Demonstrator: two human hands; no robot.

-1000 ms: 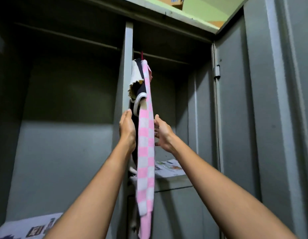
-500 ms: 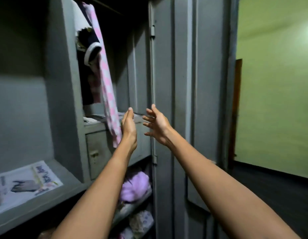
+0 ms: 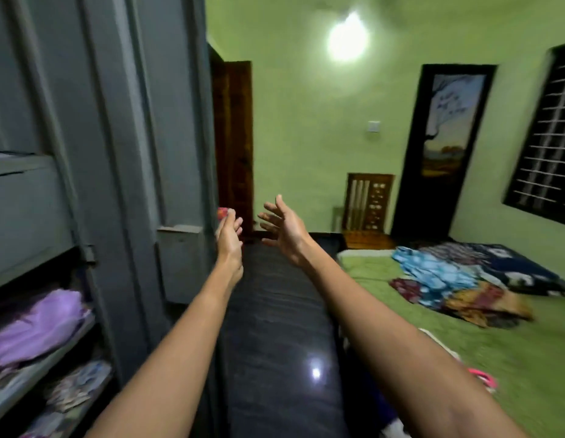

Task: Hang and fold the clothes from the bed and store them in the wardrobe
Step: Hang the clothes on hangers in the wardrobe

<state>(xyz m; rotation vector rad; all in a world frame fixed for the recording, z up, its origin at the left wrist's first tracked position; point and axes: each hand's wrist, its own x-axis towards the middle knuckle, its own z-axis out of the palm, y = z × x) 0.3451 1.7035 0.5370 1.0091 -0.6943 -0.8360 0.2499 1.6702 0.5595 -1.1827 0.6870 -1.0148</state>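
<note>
My left hand and my right hand are stretched out in front of me at chest height, both with fingers spread and holding no cloth. A small red thing shows just above my left fingertips; whether the hand touches it is unclear. The grey metal wardrobe stands at my left, with purple clothes on a shelf and folded patterned clothes below. On the green bed at the right lie a blue garment, a multi-coloured pile and a dark patterned cloth.
A dark polished floor runs between wardrobe and bed. A wooden door is straight ahead, a wooden chair stands by the far wall, then a dark door and a barred window. Something pink lies at the bed's near edge.
My view has swung right, from the wardrobe's hanging rail to the room and bed. Both hands let go of the pink checked cloth, which hangs out of view now, and moved away with me.
</note>
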